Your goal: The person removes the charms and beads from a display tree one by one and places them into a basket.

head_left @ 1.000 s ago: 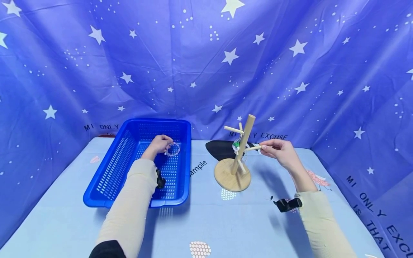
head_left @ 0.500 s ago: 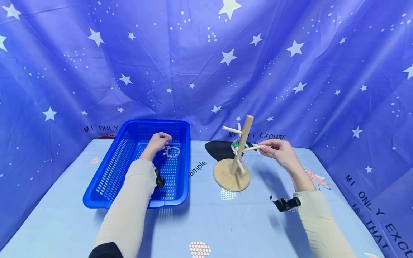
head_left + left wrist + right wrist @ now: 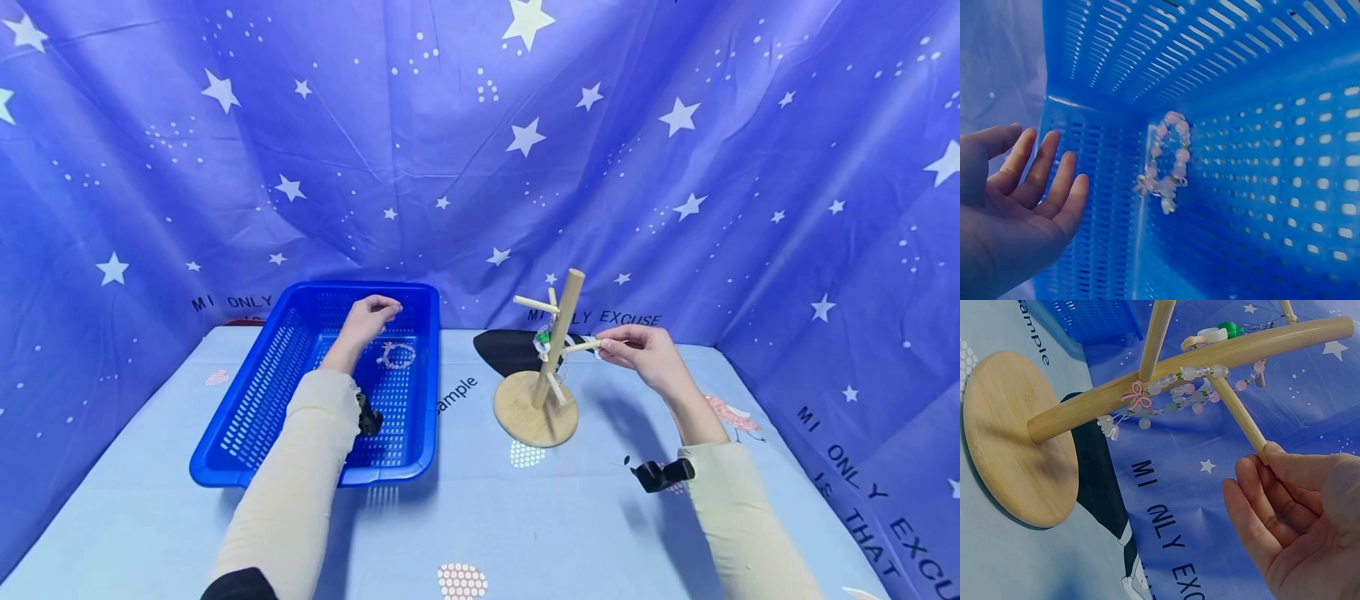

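Here on your left sits the blue plastic basket (image 3: 266, 383), a deep oblong with slotted walls and a rounded rim. Your cream sleeve (image 3: 288, 458) crosses it, its cloth softly wrinkled, and your left hand (image 3: 367, 319) hangs over the far part, slack, fingers apart and gently bent, nothing in its grasp. Below it, apart from those fingers, lies the bracelet (image 3: 1183, 155) inside the basket, a ring of glossy round pink and clear beads with a pale, translucent charm.

Across the pale blue cloth (image 3: 480, 500) to the wooden stand (image 3: 561, 325): a smooth, straight post, leaning a little in your head view, on a flat round base (image 3: 517, 412). A green-and-white charm (image 3: 1213, 335) hangs high on it; lower, a beaded strand (image 3: 1191, 374) shows a pink bow (image 3: 1137, 395) and milky flower charms (image 3: 1109, 427). And on the far side, your right hand (image 3: 1297, 506) pinches the tip of a slim wooden peg (image 3: 1238, 415) between thumb and finger, remaining fingers loosely bent.
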Demonstrator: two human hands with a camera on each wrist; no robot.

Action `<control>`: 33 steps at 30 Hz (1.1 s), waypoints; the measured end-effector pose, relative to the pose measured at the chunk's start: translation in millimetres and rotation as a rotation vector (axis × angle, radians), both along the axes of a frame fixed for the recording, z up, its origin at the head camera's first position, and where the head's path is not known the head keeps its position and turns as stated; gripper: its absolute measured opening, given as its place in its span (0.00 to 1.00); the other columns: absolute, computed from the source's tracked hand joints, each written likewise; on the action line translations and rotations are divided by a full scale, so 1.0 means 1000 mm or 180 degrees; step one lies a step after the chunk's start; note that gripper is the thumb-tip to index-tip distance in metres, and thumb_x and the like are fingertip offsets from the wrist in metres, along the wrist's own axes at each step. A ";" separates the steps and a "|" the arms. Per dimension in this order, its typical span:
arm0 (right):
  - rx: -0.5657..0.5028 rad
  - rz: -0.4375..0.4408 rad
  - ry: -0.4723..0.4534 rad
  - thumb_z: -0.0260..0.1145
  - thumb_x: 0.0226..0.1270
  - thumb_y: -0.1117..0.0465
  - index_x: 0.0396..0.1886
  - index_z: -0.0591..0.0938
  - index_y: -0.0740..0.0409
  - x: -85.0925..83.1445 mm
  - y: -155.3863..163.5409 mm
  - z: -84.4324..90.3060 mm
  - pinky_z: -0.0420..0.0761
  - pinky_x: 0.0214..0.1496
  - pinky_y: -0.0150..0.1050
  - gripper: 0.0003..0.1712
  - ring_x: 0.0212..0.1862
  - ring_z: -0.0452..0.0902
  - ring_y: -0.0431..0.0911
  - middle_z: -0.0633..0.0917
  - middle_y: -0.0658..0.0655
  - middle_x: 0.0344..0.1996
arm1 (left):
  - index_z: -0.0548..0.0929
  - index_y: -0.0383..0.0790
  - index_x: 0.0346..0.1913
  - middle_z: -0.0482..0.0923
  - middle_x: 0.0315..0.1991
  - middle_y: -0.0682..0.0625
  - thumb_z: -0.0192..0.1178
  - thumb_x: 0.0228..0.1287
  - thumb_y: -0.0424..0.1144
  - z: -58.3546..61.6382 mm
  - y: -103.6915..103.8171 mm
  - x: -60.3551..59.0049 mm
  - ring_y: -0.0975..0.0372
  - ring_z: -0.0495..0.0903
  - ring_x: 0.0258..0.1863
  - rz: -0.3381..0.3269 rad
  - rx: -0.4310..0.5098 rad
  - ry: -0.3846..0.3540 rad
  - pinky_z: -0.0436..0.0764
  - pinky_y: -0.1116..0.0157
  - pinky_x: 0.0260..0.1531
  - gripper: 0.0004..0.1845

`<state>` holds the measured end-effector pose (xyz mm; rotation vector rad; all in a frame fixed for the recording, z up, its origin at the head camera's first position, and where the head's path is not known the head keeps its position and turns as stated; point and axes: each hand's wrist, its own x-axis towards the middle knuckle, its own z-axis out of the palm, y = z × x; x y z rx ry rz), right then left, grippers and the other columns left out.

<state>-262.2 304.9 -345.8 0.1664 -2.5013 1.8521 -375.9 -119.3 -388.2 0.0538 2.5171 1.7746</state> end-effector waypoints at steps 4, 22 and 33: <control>-0.0036 -0.0001 -0.0002 0.60 0.71 0.71 0.49 0.80 0.73 -0.001 0.000 -0.001 0.85 0.47 0.29 0.11 0.36 0.86 0.34 0.87 0.39 0.29 | 0.76 0.30 0.61 0.76 0.64 0.35 0.51 0.77 0.40 0.006 0.003 -0.001 0.48 0.74 0.63 0.0002 -0.0027 0.0169 0.75 0.50 0.65 0.19; -0.0114 0.0024 0.0009 0.60 0.71 0.72 0.43 0.84 0.64 -0.001 0.001 -0.003 0.85 0.46 0.29 0.08 0.36 0.86 0.34 0.87 0.40 0.30 | 0.77 0.30 0.58 0.79 0.60 0.35 0.52 0.76 0.37 0.030 0.018 0.004 0.48 0.76 0.62 -0.0068 0.0116 0.0599 0.77 0.51 0.63 0.16; -0.0112 0.0016 -0.0012 0.60 0.71 0.72 0.45 0.83 0.67 -0.001 0.001 -0.002 0.85 0.47 0.29 0.08 0.36 0.86 0.33 0.87 0.41 0.30 | 0.78 0.31 0.57 0.80 0.59 0.35 0.54 0.75 0.37 0.041 0.027 0.011 0.51 0.78 0.59 -0.0111 0.0183 0.0782 0.79 0.58 0.58 0.15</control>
